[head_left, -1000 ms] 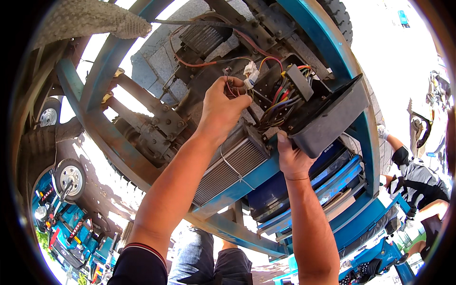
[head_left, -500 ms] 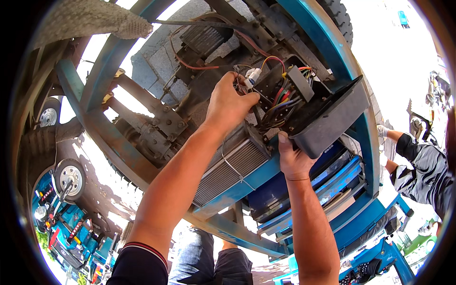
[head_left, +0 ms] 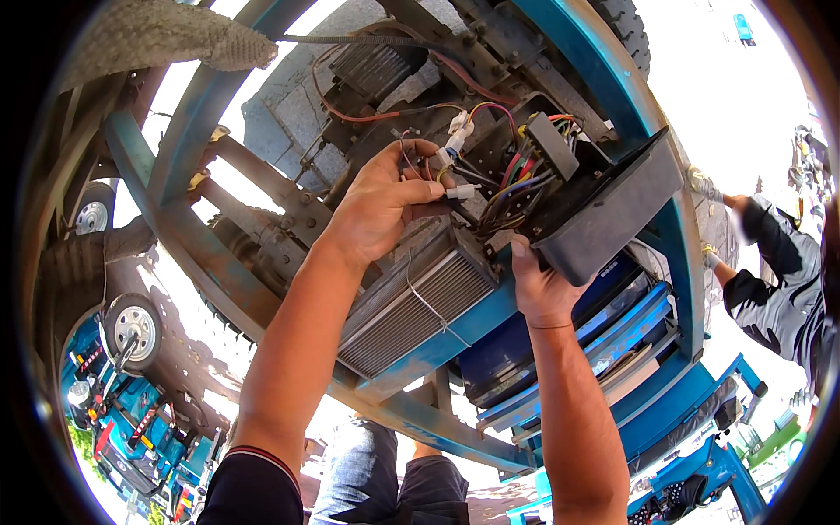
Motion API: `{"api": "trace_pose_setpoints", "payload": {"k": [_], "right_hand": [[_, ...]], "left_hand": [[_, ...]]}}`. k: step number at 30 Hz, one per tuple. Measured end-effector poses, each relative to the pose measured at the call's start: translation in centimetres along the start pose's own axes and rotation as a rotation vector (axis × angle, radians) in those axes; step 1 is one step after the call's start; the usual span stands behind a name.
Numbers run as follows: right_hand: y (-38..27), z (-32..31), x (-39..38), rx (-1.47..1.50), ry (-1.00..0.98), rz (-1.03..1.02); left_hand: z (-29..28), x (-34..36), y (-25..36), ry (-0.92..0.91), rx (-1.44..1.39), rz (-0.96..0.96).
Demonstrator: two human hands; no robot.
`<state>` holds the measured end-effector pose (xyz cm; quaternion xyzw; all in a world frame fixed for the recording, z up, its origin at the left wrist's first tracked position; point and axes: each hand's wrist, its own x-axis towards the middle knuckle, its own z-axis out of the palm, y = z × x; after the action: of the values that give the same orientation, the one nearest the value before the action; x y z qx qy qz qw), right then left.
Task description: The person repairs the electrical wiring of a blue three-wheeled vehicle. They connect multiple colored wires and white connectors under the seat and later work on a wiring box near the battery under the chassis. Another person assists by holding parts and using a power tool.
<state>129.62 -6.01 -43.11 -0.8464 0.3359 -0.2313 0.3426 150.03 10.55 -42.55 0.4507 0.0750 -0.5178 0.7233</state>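
My left hand (head_left: 374, 203) pinches thin wires ending in a white plug connector (head_left: 462, 191), which sticks out past the thumb. Just beyond the fingertips, further white connectors (head_left: 458, 131) hang on red and yellow wires. My right hand (head_left: 544, 296) grips the lower edge of an open black plastic box (head_left: 612, 214); its fingers are mostly hidden under the box. A bundle of coloured wires (head_left: 518, 184) runs out of the box's left side. Below my left hand sits a finned metal unit (head_left: 420, 311) with a pale tie around it.
Blue frame bars (head_left: 604, 70) surround the work area. A dark blue battery-like box (head_left: 499, 367) lies beneath my right forearm. A rough grey piece (head_left: 175, 44) juts in at upper left. A wheel (head_left: 133, 332) stands at left; another person (head_left: 774, 271) is at right.
My left hand has drawn back left and down, bringing the white plug into view. The black box has tilted slightly, while my right hand keeps its grip. The person at right has shifted.
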Motion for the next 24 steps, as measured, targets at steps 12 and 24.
{"api": "trace_pose_setpoints", "payload": {"k": [12,24], "right_hand": [[0.1,0.0,0.2,0.016,0.008,0.038],[-0.5,0.2,0.4,0.068,0.074,0.067]], "left_hand": [[-0.1,0.5,-0.8,-0.117,-0.208,0.014],[-0.2,0.8,-1.1,-0.090,-0.278,0.023]]}}
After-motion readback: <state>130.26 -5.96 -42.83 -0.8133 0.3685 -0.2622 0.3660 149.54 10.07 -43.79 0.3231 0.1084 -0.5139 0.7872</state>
